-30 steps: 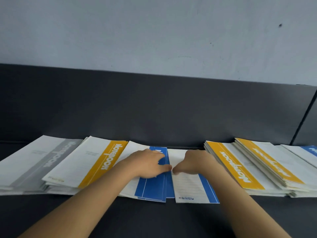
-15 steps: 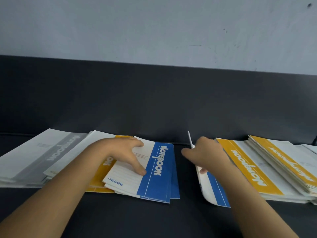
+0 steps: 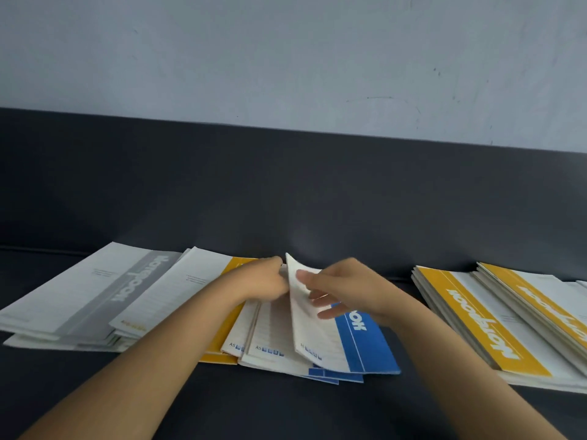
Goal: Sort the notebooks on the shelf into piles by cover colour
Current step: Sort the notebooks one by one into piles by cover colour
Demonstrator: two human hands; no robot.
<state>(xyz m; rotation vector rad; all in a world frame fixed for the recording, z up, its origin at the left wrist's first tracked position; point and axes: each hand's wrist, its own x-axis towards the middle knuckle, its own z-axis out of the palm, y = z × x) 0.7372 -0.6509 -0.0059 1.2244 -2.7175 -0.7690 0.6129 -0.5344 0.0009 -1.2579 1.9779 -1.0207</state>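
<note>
Blue notebook | left hand grips raised edge | right hand flat on cover

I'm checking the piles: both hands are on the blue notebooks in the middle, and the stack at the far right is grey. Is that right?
Not quite: in the head view the far-right stack is yellow; the grey pile lies far left. The left hand and right hand are on the blue notebooks.
</note>
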